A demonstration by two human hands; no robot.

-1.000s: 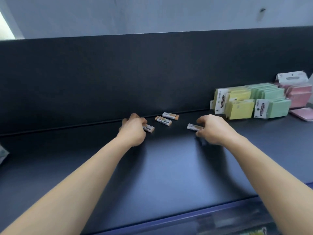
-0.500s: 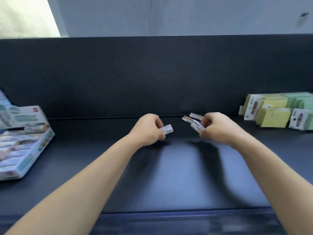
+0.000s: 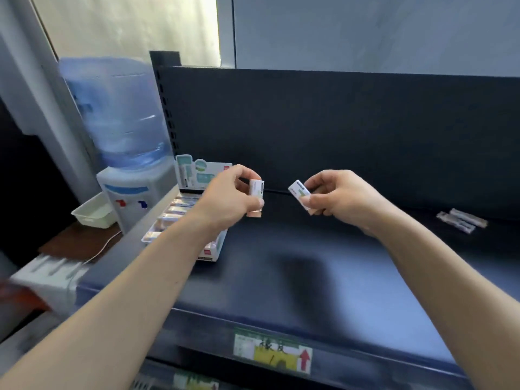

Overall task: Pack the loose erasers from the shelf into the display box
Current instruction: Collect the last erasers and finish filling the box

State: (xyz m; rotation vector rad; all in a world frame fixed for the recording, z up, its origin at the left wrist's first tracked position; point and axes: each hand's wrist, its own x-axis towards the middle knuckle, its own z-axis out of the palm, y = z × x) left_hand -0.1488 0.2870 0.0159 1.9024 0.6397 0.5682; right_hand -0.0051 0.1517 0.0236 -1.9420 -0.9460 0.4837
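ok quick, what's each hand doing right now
Left hand: closed, holding an eraser.
Right hand: closed, holding another eraser.

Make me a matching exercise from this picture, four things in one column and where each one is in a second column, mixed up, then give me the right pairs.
Things:
1. display box
2. left hand
3. two loose erasers
4. water dispenser

Places:
A. lying on the shelf at far right
B. off the shelf's left end
C. on the shelf, left end
D. raised, gripping an eraser

Pairs: 1-C, 2-D, 3-A, 4-B
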